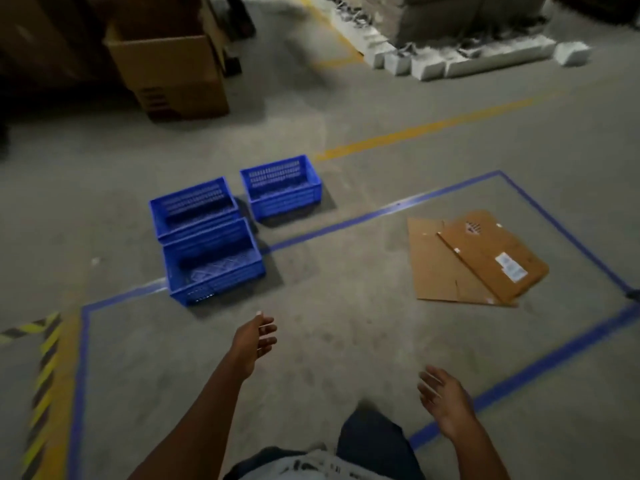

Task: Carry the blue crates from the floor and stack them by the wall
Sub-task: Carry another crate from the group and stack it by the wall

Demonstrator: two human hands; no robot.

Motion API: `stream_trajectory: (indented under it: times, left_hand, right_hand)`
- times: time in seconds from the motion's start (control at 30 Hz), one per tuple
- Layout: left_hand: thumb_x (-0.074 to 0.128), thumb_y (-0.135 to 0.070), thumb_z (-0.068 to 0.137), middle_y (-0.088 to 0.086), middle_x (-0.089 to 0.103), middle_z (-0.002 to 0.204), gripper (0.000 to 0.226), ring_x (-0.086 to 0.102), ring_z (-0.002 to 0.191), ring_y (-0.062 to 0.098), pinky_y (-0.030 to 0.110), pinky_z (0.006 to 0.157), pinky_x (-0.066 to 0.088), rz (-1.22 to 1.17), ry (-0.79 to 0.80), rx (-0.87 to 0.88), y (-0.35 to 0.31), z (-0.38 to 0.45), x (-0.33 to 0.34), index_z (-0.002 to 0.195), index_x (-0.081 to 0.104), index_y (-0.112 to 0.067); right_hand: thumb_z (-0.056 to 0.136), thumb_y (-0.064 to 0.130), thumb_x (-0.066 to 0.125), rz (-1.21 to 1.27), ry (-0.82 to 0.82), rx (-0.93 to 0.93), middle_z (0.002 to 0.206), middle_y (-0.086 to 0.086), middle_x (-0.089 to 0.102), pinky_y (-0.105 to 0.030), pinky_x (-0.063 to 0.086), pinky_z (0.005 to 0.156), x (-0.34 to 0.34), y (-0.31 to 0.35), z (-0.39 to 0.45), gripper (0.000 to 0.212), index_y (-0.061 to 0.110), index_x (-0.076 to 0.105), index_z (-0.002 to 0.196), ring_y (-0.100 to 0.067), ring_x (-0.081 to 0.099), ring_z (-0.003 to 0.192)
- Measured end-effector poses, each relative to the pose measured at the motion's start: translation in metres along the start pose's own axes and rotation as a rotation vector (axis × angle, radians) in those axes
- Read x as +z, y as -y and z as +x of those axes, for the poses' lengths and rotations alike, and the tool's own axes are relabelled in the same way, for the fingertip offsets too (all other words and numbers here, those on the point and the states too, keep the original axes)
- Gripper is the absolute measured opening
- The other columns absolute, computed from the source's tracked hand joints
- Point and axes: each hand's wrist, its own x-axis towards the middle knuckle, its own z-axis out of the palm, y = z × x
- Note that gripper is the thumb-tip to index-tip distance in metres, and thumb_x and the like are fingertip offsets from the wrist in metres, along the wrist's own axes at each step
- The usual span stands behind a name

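Note:
Three empty blue slatted crates stand on the concrete floor ahead of me. The nearest crate (213, 263) sits on a blue tape line, the second crate (194, 207) touches its far side, and the third crate (281, 187) stands apart to the right. My left hand (256, 341) is stretched forward, fingers apart and holding nothing, a short way in front of the nearest crate. My right hand (441, 398) hangs lower and to the right, also empty with fingers spread.
Flattened cardboard sheets (474, 259) lie inside the blue taped rectangle (381, 213) to the right. An open cardboard box (173, 71) stands at the back left. White blocks (450, 62) edge a pallet at the back right. Yellow-black hazard tape (45, 368) runs along the left.

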Motion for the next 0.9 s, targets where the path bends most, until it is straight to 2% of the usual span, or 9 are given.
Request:
stream_trajectory:
  times: [0.1,0.23,0.43,0.63,0.77,0.9]
  left_hand:
    - [0.047,-0.046,0.102,0.008,0.07,0.103,0.04,0.064,0.085,0.026,0.033,0.071,0.05,-0.057,-0.039,-0.021,-0.025,0.029,-0.01,0.111,0.069,-0.013]
    - [0.049,-0.045,0.101,0.007,0.069,0.099,0.041,0.063,0.083,0.025,0.034,0.074,0.049,-0.116,-0.08,-0.036,-0.068,0.082,-0.009,0.114,0.068,-0.011]
    - [0.047,-0.043,0.102,0.009,0.069,0.102,0.038,0.062,0.086,0.026,0.037,0.079,0.049,-0.23,-0.161,-0.057,-0.152,0.147,0.006,0.114,0.066,-0.011]
    - [0.046,-0.045,0.102,0.01,0.067,0.101,0.041,0.062,0.087,0.027,0.038,0.078,0.05,-0.229,-0.231,-0.081,-0.227,0.217,0.0,0.114,0.065,-0.011]
    - [0.048,-0.046,0.101,0.01,0.067,0.096,0.043,0.062,0.08,0.025,0.035,0.07,0.05,-0.228,-0.286,-0.155,-0.266,0.278,-0.013,0.113,0.064,-0.008]
    - [0.044,-0.042,0.104,0.007,0.063,0.088,0.036,0.058,0.074,0.023,0.034,0.069,0.046,-0.357,-0.271,-0.221,-0.327,0.345,-0.021,0.107,0.06,-0.01]
  right_hand:
    - [0.099,0.024,0.051,-0.071,0.035,-0.005,0.103,-0.006,0.066,-0.034,0.047,0.072,0.05,0.041,0.027,0.019,0.011,0.064,0.104,-0.025,0.061,0.091]
    - [0.098,0.023,0.051,-0.156,0.07,-0.027,0.102,-0.007,0.066,-0.033,0.046,0.071,0.115,0.101,0.076,0.019,0.01,0.064,0.105,-0.024,0.06,0.086]
    - [0.096,0.025,0.053,-0.286,0.079,0.04,0.103,-0.007,0.068,-0.034,0.048,0.073,0.196,0.192,0.152,0.021,0.01,0.066,0.105,-0.026,0.063,0.088]
    - [0.095,0.026,0.054,-0.499,0.088,0.072,0.103,-0.007,0.071,-0.032,0.048,0.07,0.291,0.284,0.221,0.023,0.01,0.068,0.106,-0.026,0.065,0.085]
    - [0.096,0.027,0.052,-0.6,0.107,0.07,0.102,-0.007,0.071,-0.03,0.047,0.069,0.366,0.339,0.269,0.025,0.011,0.068,0.107,-0.026,0.065,0.085]
    - [0.097,0.026,0.05,-0.671,0.092,0.11,0.111,-0.009,0.069,-0.031,0.047,0.072,0.438,0.388,0.305,0.028,0.01,0.067,0.113,-0.025,0.065,0.091]
